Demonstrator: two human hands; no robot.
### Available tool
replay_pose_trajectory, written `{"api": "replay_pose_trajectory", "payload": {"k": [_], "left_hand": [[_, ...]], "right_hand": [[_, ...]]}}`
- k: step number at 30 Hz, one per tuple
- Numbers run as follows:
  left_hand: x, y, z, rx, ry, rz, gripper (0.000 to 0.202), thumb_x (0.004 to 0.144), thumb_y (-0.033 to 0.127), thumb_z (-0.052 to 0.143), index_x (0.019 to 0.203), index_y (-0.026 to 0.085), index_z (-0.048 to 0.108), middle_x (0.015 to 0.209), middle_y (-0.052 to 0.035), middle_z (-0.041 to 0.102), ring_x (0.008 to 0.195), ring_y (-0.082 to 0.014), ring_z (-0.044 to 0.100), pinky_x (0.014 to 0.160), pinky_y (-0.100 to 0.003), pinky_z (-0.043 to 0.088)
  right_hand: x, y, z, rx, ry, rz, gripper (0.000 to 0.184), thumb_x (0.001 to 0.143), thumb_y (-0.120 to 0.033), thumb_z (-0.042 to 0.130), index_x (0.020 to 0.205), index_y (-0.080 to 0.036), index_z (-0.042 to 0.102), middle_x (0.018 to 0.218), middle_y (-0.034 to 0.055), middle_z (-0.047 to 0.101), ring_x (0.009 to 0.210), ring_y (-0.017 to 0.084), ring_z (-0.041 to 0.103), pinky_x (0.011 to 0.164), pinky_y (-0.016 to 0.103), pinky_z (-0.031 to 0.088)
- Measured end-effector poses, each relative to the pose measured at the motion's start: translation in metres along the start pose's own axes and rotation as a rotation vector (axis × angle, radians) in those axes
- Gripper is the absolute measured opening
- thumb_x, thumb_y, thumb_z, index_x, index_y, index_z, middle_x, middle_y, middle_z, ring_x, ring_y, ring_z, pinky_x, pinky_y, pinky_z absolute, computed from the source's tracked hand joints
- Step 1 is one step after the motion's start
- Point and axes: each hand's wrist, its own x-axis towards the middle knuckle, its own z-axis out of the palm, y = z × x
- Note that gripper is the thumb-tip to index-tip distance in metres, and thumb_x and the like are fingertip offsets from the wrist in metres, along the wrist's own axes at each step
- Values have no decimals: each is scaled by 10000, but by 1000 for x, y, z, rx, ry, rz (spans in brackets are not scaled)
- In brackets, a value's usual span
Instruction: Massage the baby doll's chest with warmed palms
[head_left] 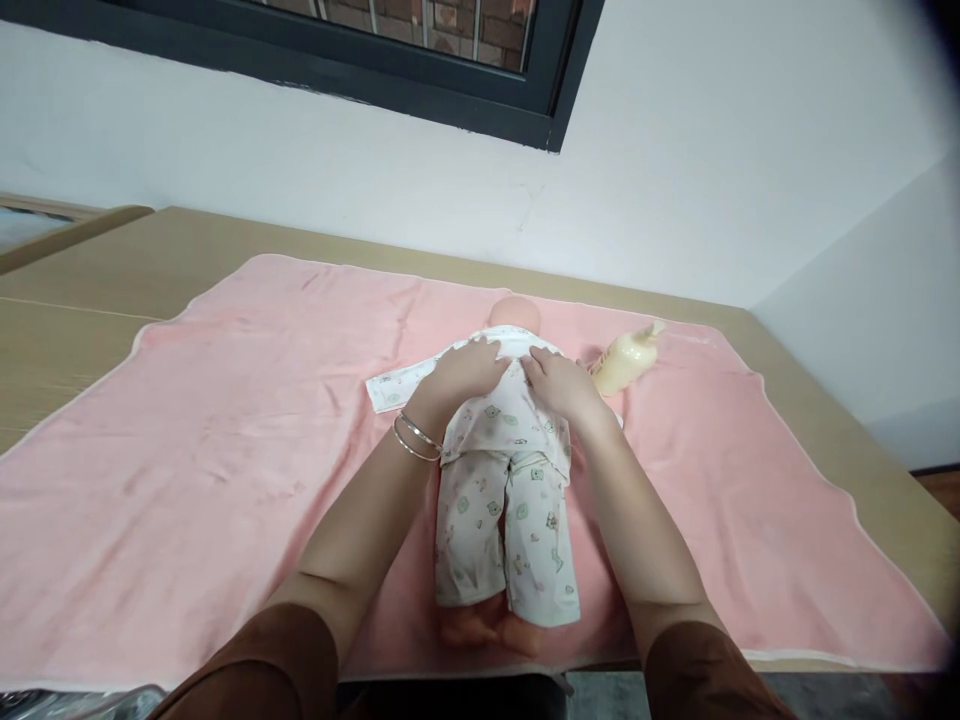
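A baby doll (pixel 491 412) lies stretched out on a pink blanket (pixel 225 430), head away from me and bare feet toward me. It wears a white printed top and matching trousers (pixel 471 535); its face does not show. My left hand (pixel 471 368) rests on the left of the upper body, fingers laid out over the cloth. On the other side my right hand (pixel 559 380) lies likewise, fingers extended. Both hands are open and hold nothing. Just right of my right hand is a pale yellow bottle (pixel 628 360), tilted, with its narrow end toward the upper right.
The blanket covers much of a wooden table (pixel 217 240), whose back edge meets a white wall (pixel 660 180). A dark window frame (pixel 450 90) is set in the wall above. The doll's feet (pixel 487 628) are close to the table's front edge.
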Motion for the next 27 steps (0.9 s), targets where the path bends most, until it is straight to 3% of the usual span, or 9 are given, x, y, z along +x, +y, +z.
{"api": "replay_pose_trajectory", "payload": {"k": [2, 6, 9, 14, 17, 20, 23, 27], "left_hand": [[11, -8, 7, -73, 65, -33, 503, 1127, 378, 336, 1497, 170, 606, 1648, -153, 572, 1502, -282, 561, 1231, -421, 442], [18, -10, 8, -254, 168, -87, 580, 1135, 416, 257, 1324, 152, 738, 1480, -158, 717, 1365, -289, 671, 1170, -390, 482], [16, -9, 0, -372, 224, -106, 623, 1137, 444, 233, 1231, 132, 764, 1374, -177, 770, 1281, -293, 710, 1102, -373, 513], [17, -15, -8, -449, 239, -116, 631, 1142, 455, 222, 1079, 132, 760, 1271, -171, 799, 1206, -286, 723, 1068, -371, 524], [20, -19, -6, -490, 222, -84, 607, 1141, 450, 240, 1111, 128, 754, 1305, -170, 790, 1229, -279, 719, 1093, -367, 516], [19, -17, -4, -505, 216, -61, 589, 1137, 454, 263, 1180, 127, 751, 1369, -164, 772, 1287, -278, 704, 1132, -365, 502], [4, -3, -13, -499, 246, -35, 569, 1133, 455, 280, 1225, 150, 751, 1394, -142, 767, 1304, -273, 705, 1137, -367, 515], [-31, 25, -34, -447, 356, 38, 526, 1117, 426, 335, 1447, 182, 663, 1585, -122, 647, 1488, -273, 592, 1252, -408, 447]], "right_hand": [[9, 6, 8, 27, 32, 31, 558, 1141, -442, 219, 1535, -214, 542, 1684, 165, 515, 1548, 375, 459, 1243, 718, 319], [12, 1, 19, 25, 143, 32, 602, 1137, -436, 254, 1637, -172, 460, 1771, 193, 372, 1634, 386, 338, 1291, 720, 243], [9, -12, 25, -21, 231, -86, 648, 1124, -451, 349, 1710, -175, 359, 1833, 168, 220, 1698, 368, 193, 1336, 670, 176], [4, -27, 32, -39, 146, -178, 605, 1127, -439, 351, 1671, -196, 455, 1817, 140, 286, 1691, 361, 222, 1335, 665, 191], [1, -30, 33, -29, 232, -143, 624, 1125, -436, 342, 1688, -178, 426, 1827, 153, 247, 1704, 360, 179, 1348, 645, 167], [0, -32, 35, -36, 213, -134, 649, 1126, -450, 342, 1713, -175, 376, 1833, 148, 228, 1716, 356, 129, 1356, 638, 141], [-2, -34, 36, -31, 178, -122, 648, 1116, -450, 377, 1702, -175, 396, 1824, 174, 243, 1705, 382, 171, 1335, 670, 189], [-1, -30, 32, 25, 301, -93, 655, 1078, -381, 439, 1698, -173, 396, 1825, 182, 235, 1698, 371, 207, 1333, 648, 219]]}}
